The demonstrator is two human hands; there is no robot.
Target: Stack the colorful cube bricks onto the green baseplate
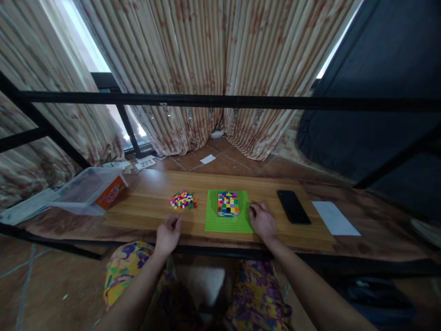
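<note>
A green studded baseplate (212, 223) lies flat on the wooden board. On it stands a low block of many-coloured toy bricks (228, 204), stacked in a rough rectangle. My right hand (262, 221) rests at the plate's right edge, its fingers curled in against that edge. To the left is a loose pile of small coloured bricks (183, 200). My left hand (168, 234) is just below this pile, near the board's front edge, with fingers pinched together. Whether a small brick is between them is too small to tell.
A black phone (294, 207) and a white sheet of paper (336, 218) lie on the right. At the left end sits a clear plastic box (86, 191) with an orange label. A black metal rail (220, 101) crosses beyond the table (148, 197), before curtains (193, 50).
</note>
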